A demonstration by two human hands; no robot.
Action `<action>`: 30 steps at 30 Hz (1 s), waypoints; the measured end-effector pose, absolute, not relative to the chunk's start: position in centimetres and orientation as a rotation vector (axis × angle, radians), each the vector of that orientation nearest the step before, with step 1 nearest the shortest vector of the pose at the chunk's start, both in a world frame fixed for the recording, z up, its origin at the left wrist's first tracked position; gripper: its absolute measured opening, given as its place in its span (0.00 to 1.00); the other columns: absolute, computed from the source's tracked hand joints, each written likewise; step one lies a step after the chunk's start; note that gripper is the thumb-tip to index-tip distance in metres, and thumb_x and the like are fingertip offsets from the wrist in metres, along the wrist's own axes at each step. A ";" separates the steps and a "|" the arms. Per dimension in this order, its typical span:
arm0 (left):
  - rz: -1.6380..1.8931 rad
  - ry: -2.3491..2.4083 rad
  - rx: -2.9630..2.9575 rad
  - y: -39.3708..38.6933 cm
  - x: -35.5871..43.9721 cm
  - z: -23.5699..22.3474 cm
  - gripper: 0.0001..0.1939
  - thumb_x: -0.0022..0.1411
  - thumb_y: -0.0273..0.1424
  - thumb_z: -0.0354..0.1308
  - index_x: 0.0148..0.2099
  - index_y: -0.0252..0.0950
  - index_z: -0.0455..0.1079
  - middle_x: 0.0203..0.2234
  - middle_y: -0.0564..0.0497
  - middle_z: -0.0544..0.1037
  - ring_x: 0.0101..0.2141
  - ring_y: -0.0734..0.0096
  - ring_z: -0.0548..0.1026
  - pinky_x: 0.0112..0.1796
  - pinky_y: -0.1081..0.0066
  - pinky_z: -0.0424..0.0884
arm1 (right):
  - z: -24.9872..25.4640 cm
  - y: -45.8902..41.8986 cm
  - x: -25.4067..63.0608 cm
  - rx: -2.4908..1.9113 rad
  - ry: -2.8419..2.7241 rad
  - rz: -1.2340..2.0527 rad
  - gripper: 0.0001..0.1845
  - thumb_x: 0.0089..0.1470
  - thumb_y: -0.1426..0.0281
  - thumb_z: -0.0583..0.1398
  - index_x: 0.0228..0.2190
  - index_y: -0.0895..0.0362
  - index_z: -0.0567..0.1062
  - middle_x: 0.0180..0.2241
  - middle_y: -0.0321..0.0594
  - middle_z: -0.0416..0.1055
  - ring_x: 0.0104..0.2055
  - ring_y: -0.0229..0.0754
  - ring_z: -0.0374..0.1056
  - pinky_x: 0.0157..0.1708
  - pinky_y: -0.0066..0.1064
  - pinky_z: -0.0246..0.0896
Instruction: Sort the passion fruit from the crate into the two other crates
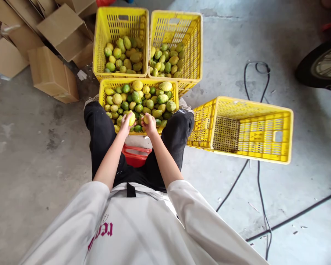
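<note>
Over the near edge of a full yellow crate [101, 96], between my knees, both of my hands are at work. My left hand [125, 125] is closed around a bright yellow lemon [131, 118]. A second, duller yellow lemon [146, 119] sits in my right hand [150, 126], partly covered by the fingers. Beneath and beyond the hands lie many yellow and green lemons [138, 96] of mixed sizes, filling the crate.
Two more yellow crates [121, 11] [200, 48] stand behind, partly filled with lemons. A yellow crate [264, 144] lies tipped at the right, above black cables [260, 191]. Cardboard boxes [48, 71] crowd the upper left; a wheel [320, 64] stands far right. Red plastic [135, 156] shows beneath me.
</note>
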State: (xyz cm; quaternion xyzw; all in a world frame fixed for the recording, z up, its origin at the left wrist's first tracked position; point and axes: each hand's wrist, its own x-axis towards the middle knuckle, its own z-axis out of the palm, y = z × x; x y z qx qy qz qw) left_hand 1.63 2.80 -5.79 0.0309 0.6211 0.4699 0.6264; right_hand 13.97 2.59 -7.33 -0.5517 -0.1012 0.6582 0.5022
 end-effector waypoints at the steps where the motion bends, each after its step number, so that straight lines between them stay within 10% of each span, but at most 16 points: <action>1: 1.057 1.453 0.053 2.8 1.6 -6.0 0.09 0.71 0.36 0.70 0.48 0.41 0.76 0.34 0.53 0.83 0.35 0.70 0.85 0.35 0.76 0.81 | -7.5 2.6 14.0 -1.353 -0.245 1.604 0.21 0.61 0.55 0.71 0.31 0.53 0.69 0.24 0.31 0.73 0.21 0.32 0.65 0.18 0.19 0.57; 7: 0.910 1.609 -0.088 2.4 1.7 -8.0 0.19 0.82 0.45 0.53 0.51 0.35 0.76 0.28 0.49 0.81 0.31 0.66 0.86 0.32 0.74 0.79 | -8.8 2.7 13.8 -1.602 -0.059 1.709 0.23 0.74 0.55 0.56 0.31 0.55 0.74 0.18 0.34 0.70 0.17 0.35 0.62 0.13 0.21 0.53; 14: 0.878 1.616 -0.110 2.0 1.9 -9.2 0.24 0.76 0.51 0.60 0.55 0.35 0.77 0.29 0.48 0.83 0.29 0.64 0.86 0.27 0.74 0.75 | -9.2 2.7 13.4 -1.569 0.086 1.759 0.23 0.76 0.60 0.50 0.31 0.55 0.74 0.20 0.37 0.72 0.17 0.37 0.63 0.14 0.22 0.57; 24: 0.882 1.602 -0.061 1.9 2.4 -9.3 0.12 0.73 0.41 0.66 0.51 0.41 0.76 0.30 0.53 0.80 0.23 0.69 0.82 0.25 0.75 0.77 | -7.1 2.3 13.7 -1.358 0.326 1.682 0.19 0.73 0.60 0.54 0.33 0.55 0.75 0.24 0.36 0.76 0.19 0.36 0.59 0.17 0.23 0.59; 30: 0.855 1.606 -0.003 1.7 2.3 -8.8 0.05 0.77 0.35 0.58 0.49 0.40 0.74 0.32 0.51 0.80 0.24 0.71 0.82 0.25 0.77 0.77 | -2.1 9.6 16.0 -1.081 0.374 1.636 0.29 0.80 0.56 0.44 0.34 0.55 0.75 0.28 0.40 0.76 0.34 0.37 0.76 0.33 0.27 0.75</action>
